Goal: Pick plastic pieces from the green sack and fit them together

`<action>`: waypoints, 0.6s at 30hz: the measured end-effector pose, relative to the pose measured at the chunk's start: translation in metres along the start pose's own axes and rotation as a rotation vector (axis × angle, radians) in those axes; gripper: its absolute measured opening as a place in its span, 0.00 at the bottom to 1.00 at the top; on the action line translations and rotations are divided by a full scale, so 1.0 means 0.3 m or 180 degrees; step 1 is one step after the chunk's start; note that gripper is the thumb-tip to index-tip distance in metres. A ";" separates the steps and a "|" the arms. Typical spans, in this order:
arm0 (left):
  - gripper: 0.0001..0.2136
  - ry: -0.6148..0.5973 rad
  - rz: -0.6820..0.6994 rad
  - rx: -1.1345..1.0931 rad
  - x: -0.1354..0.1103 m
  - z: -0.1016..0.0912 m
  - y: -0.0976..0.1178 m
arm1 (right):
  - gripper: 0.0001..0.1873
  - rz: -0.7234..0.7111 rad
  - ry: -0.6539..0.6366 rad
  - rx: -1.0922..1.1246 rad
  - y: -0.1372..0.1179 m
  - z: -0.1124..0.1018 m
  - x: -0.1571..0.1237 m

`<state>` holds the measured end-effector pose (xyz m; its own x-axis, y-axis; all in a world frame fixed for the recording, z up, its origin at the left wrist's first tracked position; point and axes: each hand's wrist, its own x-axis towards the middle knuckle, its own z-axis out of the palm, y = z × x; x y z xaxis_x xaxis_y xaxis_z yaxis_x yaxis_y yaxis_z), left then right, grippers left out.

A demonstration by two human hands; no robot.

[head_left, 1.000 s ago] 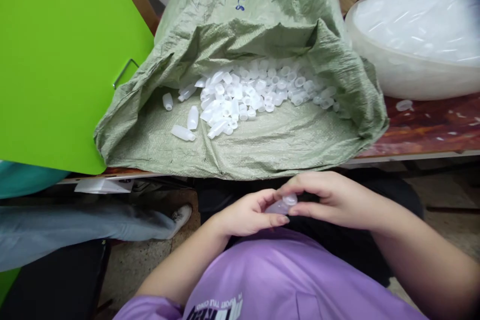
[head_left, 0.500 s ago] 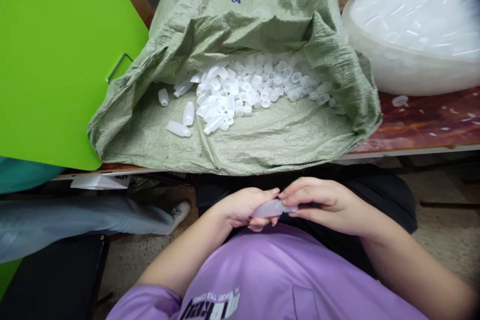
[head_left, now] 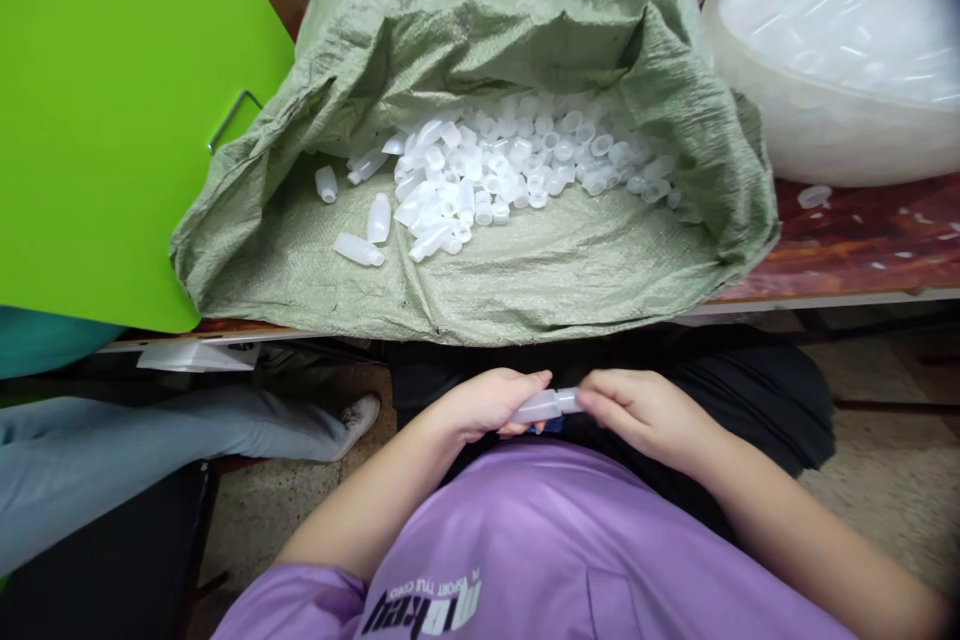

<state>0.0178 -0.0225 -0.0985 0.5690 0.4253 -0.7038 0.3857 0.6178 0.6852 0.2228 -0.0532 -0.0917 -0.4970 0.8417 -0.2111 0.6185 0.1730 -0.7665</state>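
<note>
Over my lap, my left hand (head_left: 491, 402) is closed around the body of a small translucent white plastic bottle (head_left: 536, 407), which lies sideways. The fingers of my right hand (head_left: 637, 408) pinch the narrow neck end of the same bottle. Whether that end is a separate piece, I cannot tell. In front of both hands, similar small white bottles (head_left: 435, 205) lie in a heap in the mouth of a green woven sack (head_left: 555, 295). A few sit apart on the left, among them a single bottle (head_left: 358, 249) near the sack's front.
A large whitish tub (head_left: 825, 145) heaped with translucent pieces stands at the right on a red-patterned table (head_left: 847, 250). A small clear piece (head_left: 814, 196) lies beside it. At left is a bright green panel (head_left: 127, 120) with a metal handle. Another person's leg (head_left: 172, 435) shows below.
My right hand's fingers have curled in and drawn slightly right along the bottle's neck, showing more of it. My left hand keeps its hold. The view has shifted slightly.
</note>
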 end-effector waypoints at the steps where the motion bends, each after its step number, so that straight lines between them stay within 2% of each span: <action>1: 0.27 0.0023 -0.0004 0.0006 0.002 0.000 -0.004 | 0.17 0.0014 0.0048 -0.0048 0.003 0.005 -0.001; 3: 0.27 0.0046 0.0011 -0.0042 0.003 -0.001 -0.012 | 0.15 -0.0278 0.0224 -0.0085 0.010 0.016 -0.001; 5: 0.26 0.0030 0.0029 -0.0084 0.002 -0.002 -0.018 | 0.17 -0.0496 0.0224 -0.0088 0.016 0.025 -0.001; 9: 0.25 0.0025 -0.0025 -0.0033 -0.006 -0.005 -0.024 | 0.17 -0.0168 -0.0126 -0.0194 0.017 0.034 0.005; 13: 0.25 0.0048 -0.0091 -0.0054 -0.009 -0.006 -0.026 | 0.20 -0.0448 0.0019 -0.0098 0.013 0.044 0.011; 16: 0.25 0.0006 -0.0169 -0.0150 -0.007 -0.011 -0.028 | 0.16 -0.0223 -0.0229 -0.0134 0.018 0.058 0.013; 18: 0.25 0.0015 -0.0174 -0.0198 -0.005 -0.016 -0.030 | 0.16 -0.0209 -0.0164 -0.0152 0.023 0.062 0.013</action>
<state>0.0100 -0.0255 -0.1047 0.5450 0.3928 -0.7408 0.3702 0.6800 0.6329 0.2137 -0.0582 -0.1091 -0.5674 0.8005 -0.1931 0.6112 0.2523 -0.7502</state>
